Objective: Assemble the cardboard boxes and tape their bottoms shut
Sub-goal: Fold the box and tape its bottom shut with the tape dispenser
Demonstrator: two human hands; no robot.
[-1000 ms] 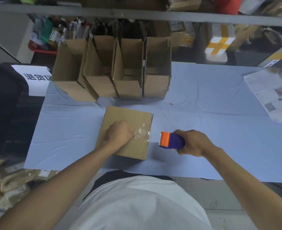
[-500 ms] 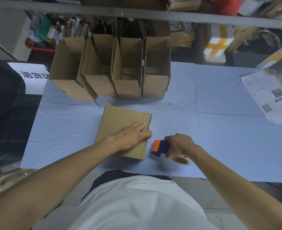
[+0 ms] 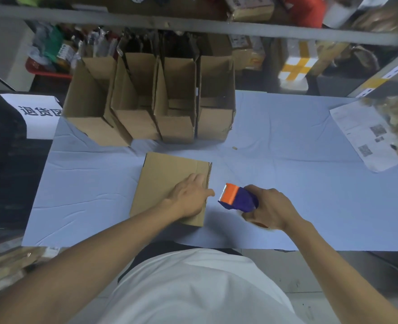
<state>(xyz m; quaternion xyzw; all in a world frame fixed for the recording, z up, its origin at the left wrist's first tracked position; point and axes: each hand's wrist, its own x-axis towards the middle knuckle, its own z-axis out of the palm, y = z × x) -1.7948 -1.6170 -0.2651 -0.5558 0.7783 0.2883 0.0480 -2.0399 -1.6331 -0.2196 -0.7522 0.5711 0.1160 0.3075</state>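
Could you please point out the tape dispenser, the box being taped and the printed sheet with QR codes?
tape dispenser (image 3: 239, 198), head view, on its purple body.
box being taped (image 3: 167, 174), head view, on its bare top face.
printed sheet (image 3: 361, 136), head view, on its middle.

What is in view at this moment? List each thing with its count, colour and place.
Cardboard box: one, brown, on the table near the person, under the left hand.
Open boxes: four, brown, in a row at the table's far edge.
Tape dispenser: one, orange and purple, right of the near box.
Table cover: one, pale blue.
Printed sheet: one, white, far right.
Sign: one, white with black characters, far left.
Shelf clutter: blurred, behind the table.
Left hand: flat on the near box.
Right hand: grips the tape dispenser.
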